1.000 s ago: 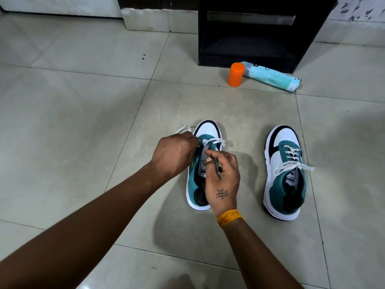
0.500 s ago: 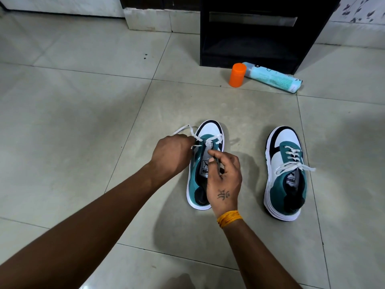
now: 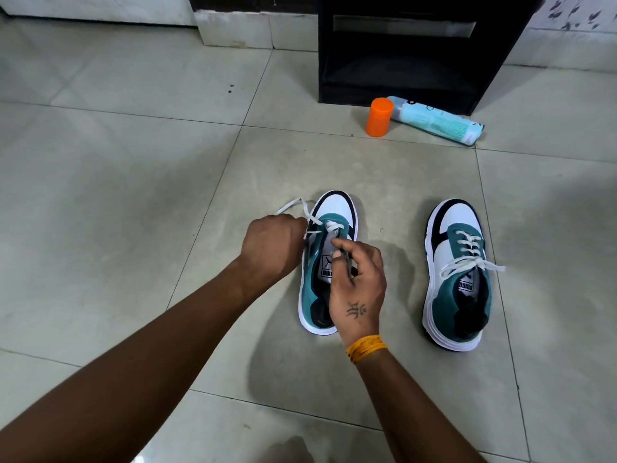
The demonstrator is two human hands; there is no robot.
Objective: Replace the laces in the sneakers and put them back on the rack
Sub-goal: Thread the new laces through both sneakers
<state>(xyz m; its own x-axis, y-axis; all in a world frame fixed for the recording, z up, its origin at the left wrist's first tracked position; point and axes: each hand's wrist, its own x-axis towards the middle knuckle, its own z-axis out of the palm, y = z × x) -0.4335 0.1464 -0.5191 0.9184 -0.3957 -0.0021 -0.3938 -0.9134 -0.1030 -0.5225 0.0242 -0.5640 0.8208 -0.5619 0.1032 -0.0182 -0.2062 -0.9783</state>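
Both hands curl over the left sneaker (image 3: pixel 329 262) — left hand (image 3: pixel 272 243) and right hand (image 3: pixel 359 284) each pinching its white lace (image 3: pixel 309 217).

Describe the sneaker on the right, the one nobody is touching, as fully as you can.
The right sneaker sits flat on the tiled floor, toe pointing away towards the black rack. It has a white toe, a black band, teal sides, a thick white sole and a dark lining. White laces are threaded through and tied, the ends splayed sideways. Its tongue shows a printed label. Neither hand touches it.
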